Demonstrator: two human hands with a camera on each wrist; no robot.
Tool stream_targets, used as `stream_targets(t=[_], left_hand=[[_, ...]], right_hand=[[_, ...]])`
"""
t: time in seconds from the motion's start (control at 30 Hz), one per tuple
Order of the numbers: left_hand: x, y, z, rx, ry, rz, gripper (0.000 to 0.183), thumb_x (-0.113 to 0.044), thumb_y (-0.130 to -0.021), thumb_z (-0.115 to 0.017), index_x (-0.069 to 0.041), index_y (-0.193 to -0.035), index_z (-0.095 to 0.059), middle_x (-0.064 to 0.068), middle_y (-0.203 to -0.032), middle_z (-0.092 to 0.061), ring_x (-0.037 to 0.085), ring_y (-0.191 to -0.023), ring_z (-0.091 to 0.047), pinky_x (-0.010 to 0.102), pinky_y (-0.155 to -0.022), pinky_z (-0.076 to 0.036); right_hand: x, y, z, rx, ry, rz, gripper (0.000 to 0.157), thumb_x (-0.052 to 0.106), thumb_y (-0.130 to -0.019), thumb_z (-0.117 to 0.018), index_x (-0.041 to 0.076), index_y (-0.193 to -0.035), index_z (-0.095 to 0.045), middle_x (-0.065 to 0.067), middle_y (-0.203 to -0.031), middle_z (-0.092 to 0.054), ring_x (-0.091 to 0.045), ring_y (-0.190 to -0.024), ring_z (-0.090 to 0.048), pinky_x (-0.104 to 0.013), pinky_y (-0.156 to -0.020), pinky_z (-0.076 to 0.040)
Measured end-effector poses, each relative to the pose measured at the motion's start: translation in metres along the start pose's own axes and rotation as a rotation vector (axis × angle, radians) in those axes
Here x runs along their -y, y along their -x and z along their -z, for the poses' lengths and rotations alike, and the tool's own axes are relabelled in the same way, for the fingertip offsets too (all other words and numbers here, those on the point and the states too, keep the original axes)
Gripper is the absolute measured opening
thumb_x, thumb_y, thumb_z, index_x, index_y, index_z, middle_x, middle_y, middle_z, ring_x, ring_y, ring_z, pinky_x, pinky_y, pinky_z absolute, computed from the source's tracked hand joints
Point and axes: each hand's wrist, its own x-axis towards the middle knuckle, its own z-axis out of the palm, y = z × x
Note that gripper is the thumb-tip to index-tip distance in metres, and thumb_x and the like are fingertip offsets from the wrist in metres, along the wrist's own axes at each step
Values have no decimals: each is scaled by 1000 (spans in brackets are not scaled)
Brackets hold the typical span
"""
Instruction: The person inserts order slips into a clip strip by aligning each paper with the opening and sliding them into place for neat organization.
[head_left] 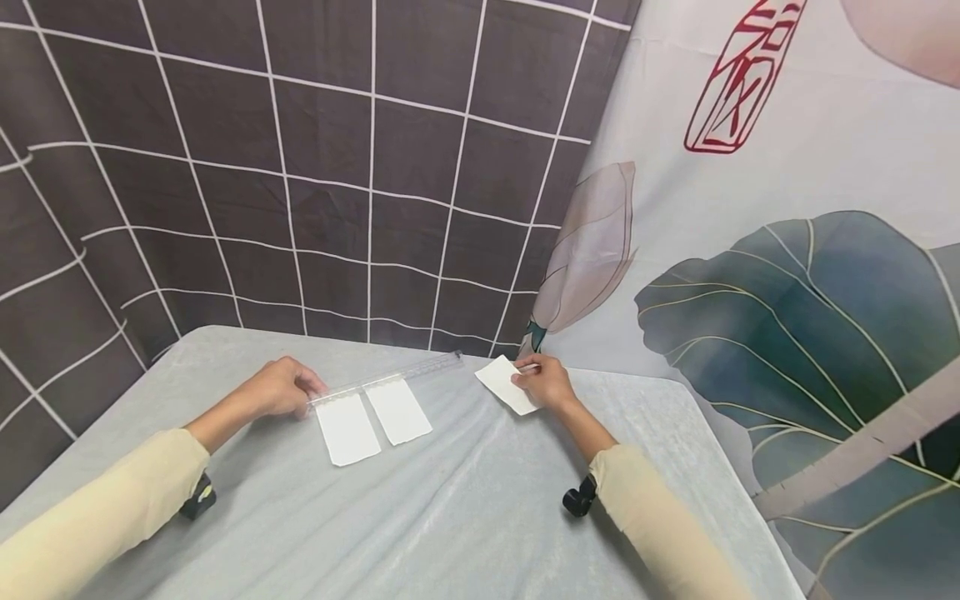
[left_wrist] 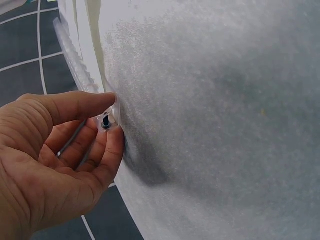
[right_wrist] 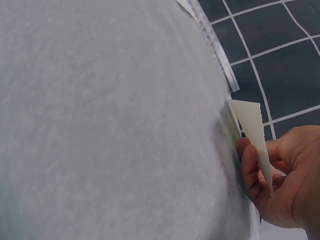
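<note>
A long clear plastic strip [head_left: 435,363], ruler-like with fine marks along its edge, lies slantwise near the back of the table. My left hand [head_left: 283,388] pinches its near-left end between thumb and fingers; a small dark, ringed spot shows there in the left wrist view. Two white paper pieces, one on the left [head_left: 349,430] and one on the right [head_left: 401,412], lie side by side with their top edges along the strip. Right of the strip, my right hand [head_left: 547,383] holds a third white paper piece [head_left: 506,385], tilted and bent in the right wrist view [right_wrist: 252,122].
A pale grey cloth with wrinkles covers the table [head_left: 450,517]. Behind it hangs a dark curtain [head_left: 322,208] with a white grid, and at the right a white curtain [head_left: 675,200] with a leaf print. Both wrists carry small black devices.
</note>
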Motion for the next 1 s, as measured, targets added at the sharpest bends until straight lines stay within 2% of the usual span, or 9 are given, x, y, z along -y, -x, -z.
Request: stream_targets(t=[0.3,0.47,0.73,1.0], left_hand=[[-2,1,2,0,-11,7,48,4,-57,-72,-1,-104,-79,13,-94,-78,22,-81,-67,35,-70,-54],[-1,0,1,2,-8,7,49,4,-56,-71,-1,-104,-79,12,-94,-78,22,-81,-66,33,-69,-53],[-2,0,1,1,-11,8,49,4,-56,-72,-1,-104,-80,13,-94,-78,22,-81,-66,33,-69,-53],[-1,0,1,6,-8,9,49,5,-56,-71,-2,-104,-80,11,-92,-78,21,-80,-65,31,-68,-52]], right_hand=[[9,-4,-6,-4,-22,10,26,13,-89,-72,4,-113,-74,-14,-102,-72,-21,-87,-63,-26,-75,-46],[12,-5,-11,3,-42,-9,28,13,-87,-70,4,-113,-75,-16,-112,-71,-22,-92,-61,-28,-81,-44],[14,-9,-21,12,-60,12,28,12,-86,-70,3,-113,-76,-18,-117,-71,-20,-89,-62,-25,-78,-46],[19,-11,-30,2,-69,4,27,12,-85,-72,3,-110,-77,-16,-115,-73,-19,-89,-62,-25,-79,-46]])
